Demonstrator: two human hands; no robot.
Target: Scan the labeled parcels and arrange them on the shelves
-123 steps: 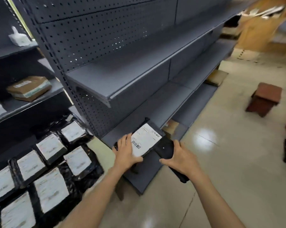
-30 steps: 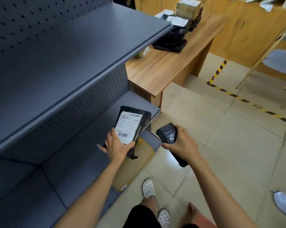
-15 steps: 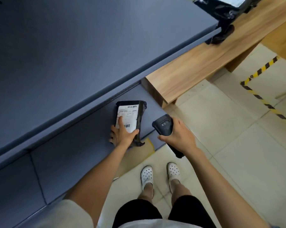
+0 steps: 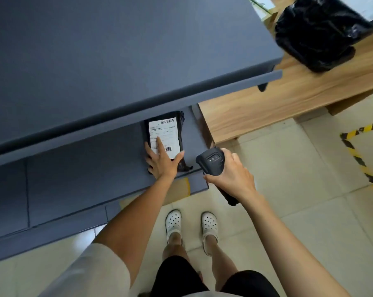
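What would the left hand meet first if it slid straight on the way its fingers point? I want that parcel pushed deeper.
The left hand lies flat on the parcel, fingers pointing under the upper shelf. It would run along the label; beyond that the space is hidden, probably the shelf's back panel.

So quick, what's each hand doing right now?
Left hand: open, fingers flat on the labeled parcel.
Right hand: closed, holding the scanner.

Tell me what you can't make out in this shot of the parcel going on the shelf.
Head view only:
- Label print on the parcel: too small to read; left hand covers part.
- Parcel's far end: hidden under the upper shelf.
- Scanner grip: wrapped by right hand.
- Black bag on the desk: cut off by the top edge.
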